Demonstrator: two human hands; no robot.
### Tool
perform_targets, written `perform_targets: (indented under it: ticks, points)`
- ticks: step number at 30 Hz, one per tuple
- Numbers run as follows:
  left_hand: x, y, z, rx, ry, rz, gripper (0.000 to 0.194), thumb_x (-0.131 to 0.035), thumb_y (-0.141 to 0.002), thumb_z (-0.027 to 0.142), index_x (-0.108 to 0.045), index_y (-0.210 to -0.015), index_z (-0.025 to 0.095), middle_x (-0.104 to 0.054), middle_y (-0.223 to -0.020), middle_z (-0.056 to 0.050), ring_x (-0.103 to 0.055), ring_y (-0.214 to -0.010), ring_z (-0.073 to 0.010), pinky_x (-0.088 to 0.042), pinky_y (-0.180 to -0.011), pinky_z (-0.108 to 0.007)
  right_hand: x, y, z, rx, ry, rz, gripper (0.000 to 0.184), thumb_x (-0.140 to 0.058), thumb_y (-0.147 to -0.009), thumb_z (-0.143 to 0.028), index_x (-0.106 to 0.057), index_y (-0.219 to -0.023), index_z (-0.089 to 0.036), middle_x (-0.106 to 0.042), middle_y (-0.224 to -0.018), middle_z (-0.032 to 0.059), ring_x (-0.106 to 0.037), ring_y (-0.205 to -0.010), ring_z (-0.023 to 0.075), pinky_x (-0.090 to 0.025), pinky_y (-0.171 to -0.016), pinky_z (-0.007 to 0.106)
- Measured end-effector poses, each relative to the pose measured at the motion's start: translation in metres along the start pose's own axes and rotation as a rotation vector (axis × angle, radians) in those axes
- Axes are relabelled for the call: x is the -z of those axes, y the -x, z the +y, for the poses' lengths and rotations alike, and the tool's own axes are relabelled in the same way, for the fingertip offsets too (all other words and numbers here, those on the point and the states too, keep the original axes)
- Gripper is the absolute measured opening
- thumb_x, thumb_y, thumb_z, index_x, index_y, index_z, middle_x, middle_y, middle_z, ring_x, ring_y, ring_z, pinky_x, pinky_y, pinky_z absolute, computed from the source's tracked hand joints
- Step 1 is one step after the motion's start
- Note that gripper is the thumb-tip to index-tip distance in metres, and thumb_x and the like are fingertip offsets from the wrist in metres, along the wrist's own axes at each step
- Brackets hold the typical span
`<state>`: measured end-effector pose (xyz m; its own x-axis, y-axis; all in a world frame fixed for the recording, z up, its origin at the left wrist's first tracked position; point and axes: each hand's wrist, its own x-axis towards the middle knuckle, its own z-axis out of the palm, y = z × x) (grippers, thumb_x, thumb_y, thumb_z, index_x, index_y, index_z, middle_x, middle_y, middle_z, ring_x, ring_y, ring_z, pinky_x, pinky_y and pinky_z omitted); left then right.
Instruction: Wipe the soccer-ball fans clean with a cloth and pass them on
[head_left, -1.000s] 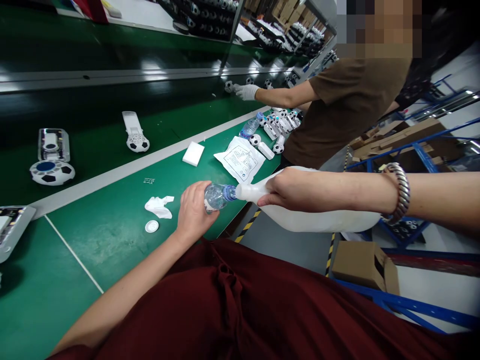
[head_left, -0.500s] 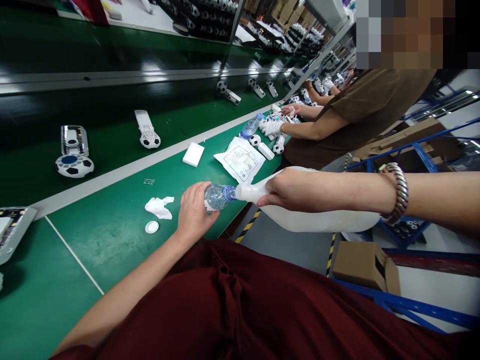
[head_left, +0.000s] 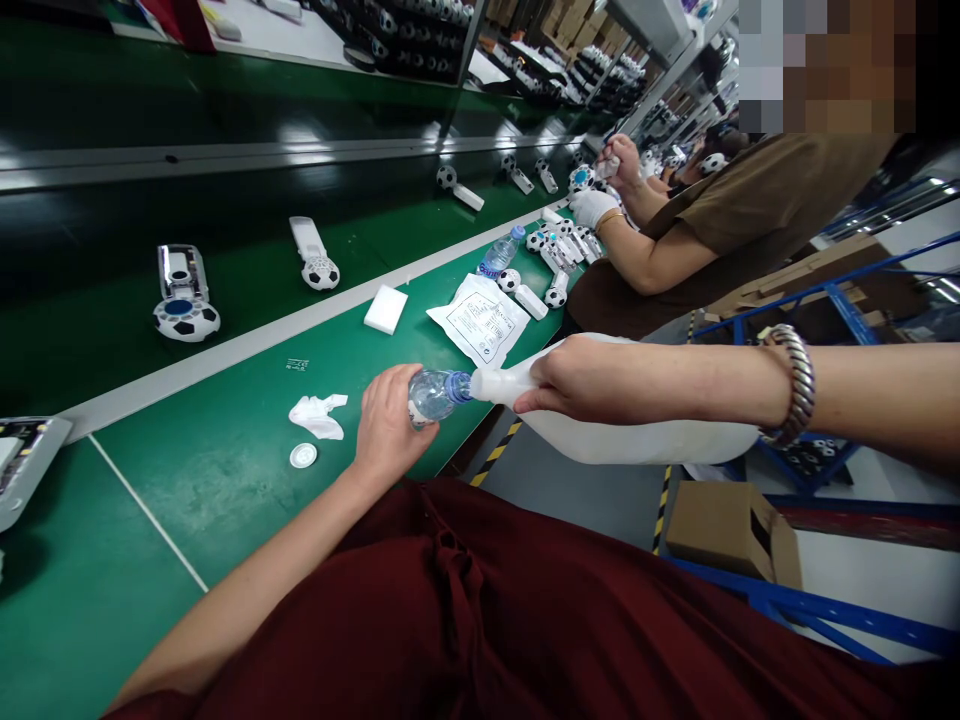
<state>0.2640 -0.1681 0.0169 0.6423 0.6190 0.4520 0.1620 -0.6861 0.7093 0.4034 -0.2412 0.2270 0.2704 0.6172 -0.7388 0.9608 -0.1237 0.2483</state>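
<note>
My left hand [head_left: 391,415] is wrapped round a small clear plastic bottle [head_left: 437,393], whose blue neck points right. Against that neck sits the mouth of a large white plastic jug [head_left: 630,440], tilted on its side. My right hand [head_left: 566,378] grips the jug near its neck; my forearm hides part of its body. Whether liquid is flowing between the two cannot be seen. On the green bench left of my left hand lie a crumpled white cloth or glove [head_left: 319,415] and a round white cap [head_left: 303,456]. A white foam block [head_left: 385,309] is beyond them.
A printed white bag [head_left: 480,318] and another water bottle [head_left: 501,252] lie farther along the bench. Football-shaped devices [head_left: 187,300] sit on the dark green belt [head_left: 240,260]. A co-worker [head_left: 757,210] stands at the right. A cardboard box [head_left: 720,530] rests on a blue rack.
The devices on the belt have moved to the right. The co-worker's hands have lifted from the pile of devices and moved away to the right. My hands, bottle and jug hold nearly still.
</note>
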Motion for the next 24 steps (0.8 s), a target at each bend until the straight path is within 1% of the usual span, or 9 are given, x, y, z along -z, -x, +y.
perform_targets:
  ticks: [13, 20, 24]
  points:
    - [-0.001, 0.0, 0.0011, 0.004, 0.013, -0.004, 0.056, -0.061, -0.063, 0.015, -0.04, -0.115, 0.017, -0.054, -0.11, -0.012, -0.049, -0.106, -0.0271, -0.043, -0.089, -0.043, -0.001, 0.0001, 0.0007, 0.012, 0.027, 0.028, 0.054, -0.033, -0.088, -0.054, -0.064, -0.077, -0.011, -0.06, -0.064, 0.0084, -0.052, -0.051, 0.0136, -0.031, -0.049, 0.025]
    - [-0.0001, -0.0004, 0.0012, 0.003, 0.018, -0.005, 0.056, -0.061, -0.063, 0.015, -0.04, -0.115, 0.018, -0.054, -0.11, -0.012, -0.049, -0.106, -0.0271, -0.043, -0.089, -0.043, 0.0033, 0.0017, -0.0031, -0.017, 0.013, -0.013, 0.054, -0.033, -0.089, -0.052, -0.064, -0.08, -0.009, -0.062, -0.069, 0.011, -0.055, -0.056, 0.0166, -0.034, -0.051, 0.026]
    - [-0.0002, -0.0008, 0.0019, 0.006, 0.016, -0.006, 0.056, -0.061, -0.063, 0.014, -0.04, -0.115, 0.017, -0.054, -0.11, -0.011, -0.049, -0.107, -0.0269, -0.043, -0.09, -0.043, 0.0035, 0.0021, -0.0033, -0.029, -0.005, 0.0, 0.052, -0.033, -0.089, -0.052, -0.063, -0.079, -0.011, -0.061, -0.068, 0.0097, -0.055, -0.055, 0.0166, -0.034, -0.05, 0.026]
